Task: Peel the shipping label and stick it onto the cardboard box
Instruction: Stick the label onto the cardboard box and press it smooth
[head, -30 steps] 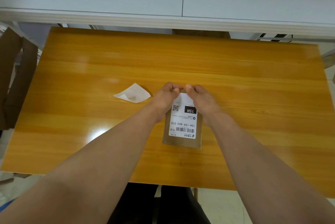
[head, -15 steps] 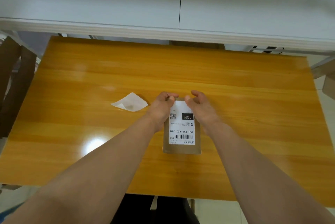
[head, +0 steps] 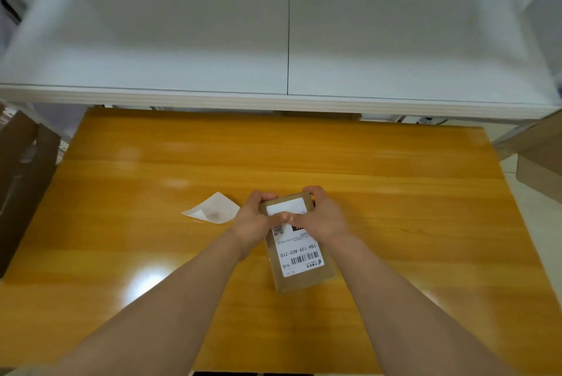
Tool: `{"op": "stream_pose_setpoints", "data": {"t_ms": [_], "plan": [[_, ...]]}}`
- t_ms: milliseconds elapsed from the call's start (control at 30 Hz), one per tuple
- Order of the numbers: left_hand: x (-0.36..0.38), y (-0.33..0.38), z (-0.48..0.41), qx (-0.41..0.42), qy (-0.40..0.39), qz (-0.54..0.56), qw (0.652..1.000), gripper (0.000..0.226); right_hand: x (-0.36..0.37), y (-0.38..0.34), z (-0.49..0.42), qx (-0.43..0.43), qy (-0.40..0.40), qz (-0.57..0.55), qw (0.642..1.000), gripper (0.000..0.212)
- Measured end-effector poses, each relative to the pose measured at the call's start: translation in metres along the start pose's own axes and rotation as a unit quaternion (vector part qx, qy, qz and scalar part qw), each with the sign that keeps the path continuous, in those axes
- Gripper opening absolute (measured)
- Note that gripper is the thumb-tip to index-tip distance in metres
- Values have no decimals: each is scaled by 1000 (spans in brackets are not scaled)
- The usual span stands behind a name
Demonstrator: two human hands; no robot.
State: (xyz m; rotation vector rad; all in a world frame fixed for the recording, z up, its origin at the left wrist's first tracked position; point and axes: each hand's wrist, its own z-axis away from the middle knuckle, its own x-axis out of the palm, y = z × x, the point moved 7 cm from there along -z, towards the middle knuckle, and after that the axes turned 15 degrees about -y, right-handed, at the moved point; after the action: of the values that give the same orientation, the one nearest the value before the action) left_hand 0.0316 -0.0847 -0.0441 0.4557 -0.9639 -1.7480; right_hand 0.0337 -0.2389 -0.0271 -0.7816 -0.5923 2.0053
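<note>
The small cardboard box (head: pixel 299 280) lies flat on the wooden table (head: pixel 395 223), a little right of centre and close to the person's edge, turned slightly askew. The white shipping label (head: pixel 299 249) is already on its top face, barcode end nearest the person. Both hands are on the far half of the box: the left hand (head: pixel 254 220) curls round the far-left corner, the right hand (head: pixel 327 214) round the far-right corner, and the two thumbs meet on the label near its middle, pressing down. So the hands are half-closed, steadying the box by its far end and flattening the label; neither has lifted anything clear of the table.

Off to the left, apart from the box, lies a curled white backing sheet (head: pixel 213 210), which suggests the peeling is done and only the smoothing is left.

What could spoil it from here, I'd say: pressing from the middle with both thumbs could trap a bubble or crease toward the far edge, which looks paler and may not be fully down, though it's too blurred to be sure. The box is light, and an uneven push could slide it on the glossy table
</note>
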Motion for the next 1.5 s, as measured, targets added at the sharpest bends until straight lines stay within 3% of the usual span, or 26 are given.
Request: {"op": "stream_pose_setpoints", "data": {"t_ms": [100,167,367,500,567,933,1100,1200,1300,1367,1433,1500], "plan": [[4,5,3,-11,-65,-60,996,69,-1,0,-2,26,8,9,1000,72],[4,6,4,-7,-62,-81,995,70,-1,0,-3,36,7,17,999,67],[-7,0,-1,19,46,-13,999,33,-2,-2,-2,27,37,20,999,43],[-10,-2,-3,29,61,16,998,18,4,-4,1,23,20,14,999,63],[-10,-1,-3,31,71,11,997,15,7,-3,2,27,24,23,999,67],[-10,-2,-3,24,84,41,995,17,1,-3,-1,22,92,3,995,33],[-11,-5,5,43,143,64,987,16,-6,-9,3,1,39,2,999,43],[-21,-18,16,24,234,106,966,16,-6,1,10,39,-4,-29,999,66],[-27,-30,26,-6,290,127,948,19,-1,12,14,85,-55,47,994,82],[-26,-31,30,-31,285,97,953,25,-1,13,15,89,-71,89,989,82],[-26,-23,34,-59,265,-6,962,38,-2,10,14,68,-67,95,991,73],[-23,-6,32,-37,212,-123,969,60,-2,5,13,40,-61,99,992,65]]}}
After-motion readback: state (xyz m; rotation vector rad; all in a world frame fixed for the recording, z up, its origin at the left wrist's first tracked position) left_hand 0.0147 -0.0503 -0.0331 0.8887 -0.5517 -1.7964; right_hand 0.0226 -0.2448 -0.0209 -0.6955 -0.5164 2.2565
